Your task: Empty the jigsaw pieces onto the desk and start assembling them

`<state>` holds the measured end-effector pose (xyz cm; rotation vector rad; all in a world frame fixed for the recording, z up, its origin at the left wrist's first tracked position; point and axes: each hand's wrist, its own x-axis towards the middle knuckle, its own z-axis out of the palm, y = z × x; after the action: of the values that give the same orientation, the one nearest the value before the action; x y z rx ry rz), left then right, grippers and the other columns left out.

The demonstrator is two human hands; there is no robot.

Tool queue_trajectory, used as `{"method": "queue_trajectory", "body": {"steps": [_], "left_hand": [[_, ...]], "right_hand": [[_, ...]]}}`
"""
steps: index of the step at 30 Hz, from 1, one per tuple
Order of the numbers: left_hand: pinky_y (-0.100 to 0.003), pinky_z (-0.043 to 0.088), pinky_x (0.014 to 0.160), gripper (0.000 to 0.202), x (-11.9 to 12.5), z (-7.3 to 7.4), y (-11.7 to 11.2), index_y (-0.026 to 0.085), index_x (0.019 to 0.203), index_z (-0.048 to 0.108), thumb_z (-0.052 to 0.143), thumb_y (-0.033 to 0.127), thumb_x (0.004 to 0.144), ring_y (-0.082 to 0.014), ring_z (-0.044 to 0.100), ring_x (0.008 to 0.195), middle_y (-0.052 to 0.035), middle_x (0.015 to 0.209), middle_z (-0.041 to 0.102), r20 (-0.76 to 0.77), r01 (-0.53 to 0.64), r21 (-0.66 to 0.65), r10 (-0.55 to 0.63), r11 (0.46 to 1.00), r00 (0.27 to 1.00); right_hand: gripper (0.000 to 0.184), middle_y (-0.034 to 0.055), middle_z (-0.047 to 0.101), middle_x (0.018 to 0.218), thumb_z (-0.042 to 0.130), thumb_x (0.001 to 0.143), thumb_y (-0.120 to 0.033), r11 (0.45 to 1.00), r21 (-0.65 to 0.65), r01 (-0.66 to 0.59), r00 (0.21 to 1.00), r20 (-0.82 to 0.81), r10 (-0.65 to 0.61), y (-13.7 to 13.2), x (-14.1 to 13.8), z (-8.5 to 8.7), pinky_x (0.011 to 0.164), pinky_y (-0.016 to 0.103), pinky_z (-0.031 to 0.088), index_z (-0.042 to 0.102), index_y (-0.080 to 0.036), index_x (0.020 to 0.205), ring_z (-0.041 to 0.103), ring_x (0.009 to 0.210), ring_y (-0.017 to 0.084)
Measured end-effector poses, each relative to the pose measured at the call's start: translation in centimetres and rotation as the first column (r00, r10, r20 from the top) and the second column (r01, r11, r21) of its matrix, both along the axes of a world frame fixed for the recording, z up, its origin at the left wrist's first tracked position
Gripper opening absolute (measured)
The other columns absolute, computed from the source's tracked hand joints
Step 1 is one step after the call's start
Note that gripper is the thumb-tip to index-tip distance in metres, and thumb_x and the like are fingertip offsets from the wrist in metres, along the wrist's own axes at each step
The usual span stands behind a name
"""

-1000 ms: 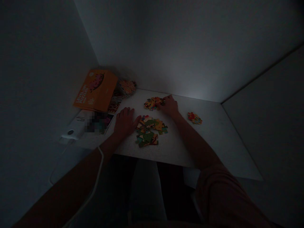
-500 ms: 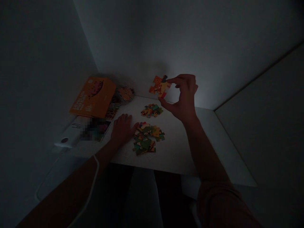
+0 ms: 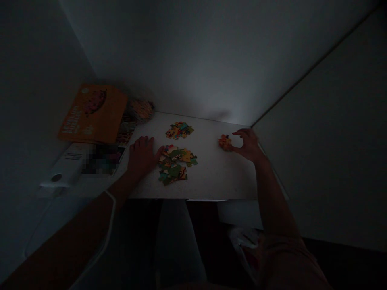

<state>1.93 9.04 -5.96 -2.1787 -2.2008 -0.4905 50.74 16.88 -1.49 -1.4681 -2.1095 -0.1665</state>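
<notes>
One camera, worn on the person's head, looks forward and steeply down from just behind the near edge of the desk (image 3: 208,181). It faces the far edge and the white walls (image 3: 193,60) rising there. It sits close, with the whole desktop filling the frame's middle, while the left forearm (image 3: 90,217) and right forearm (image 3: 272,201) enter from the bottom corners.

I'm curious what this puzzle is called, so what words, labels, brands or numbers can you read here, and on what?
On the orange package: pale lettering at the left, too dark and blurred to read.
On the white device: a small dark label, too small to read.
On the pixelated card: blurred out, nothing legible.
</notes>
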Motion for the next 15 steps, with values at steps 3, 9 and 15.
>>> {"method": "queue_trajectory", "body": {"steps": [3,9,15], "left_hand": [[-0.068,0.044,0.135,0.082,0.1,0.1,0.0,0.004,0.171,0.061,0.033,0.063,0.121,-0.0503,0.052,0.164,-0.0321,0.176,0.058,0.013,0.000,0.002,0.000,1.000,1.000],[-0.065,0.043,0.137,0.081,-0.1,-0.1,0.0,0.008,0.172,0.061,0.032,0.064,0.122,-0.0472,0.049,0.169,-0.0303,0.180,0.056,0.028,-0.004,-0.005,0.004,1.000,1.000],[-0.064,0.042,0.139,0.080,-0.1,-0.4,0.1,0.010,0.173,0.061,0.032,0.064,0.123,-0.0449,0.049,0.169,-0.0286,0.181,0.057,0.015,-0.020,-0.020,0.020,1.000,1.000]], "right_hand": [[0.056,0.0187,0.076,0.140,0.086,0.096,-0.073,0.985,-0.166,0.042,0.999,-0.007,-0.043,0.3,-1.2,-0.8,0.114,0.078,0.058,0.085,-0.031,0.133,0.078,0.127,0.045],[0.056,0.0174,0.075,0.154,0.088,0.102,-0.062,0.935,-0.336,-0.117,0.992,-0.001,0.124,4.2,-13.6,-0.3,0.124,0.063,0.055,0.082,-0.026,0.145,0.084,0.117,0.035],[0.072,0.0296,0.064,0.169,0.082,0.107,-0.068,0.923,-0.380,0.056,0.990,0.144,0.000,7.9,-23.3,-1.1,0.128,0.064,0.053,0.076,-0.014,0.155,0.069,0.153,0.048]]}}
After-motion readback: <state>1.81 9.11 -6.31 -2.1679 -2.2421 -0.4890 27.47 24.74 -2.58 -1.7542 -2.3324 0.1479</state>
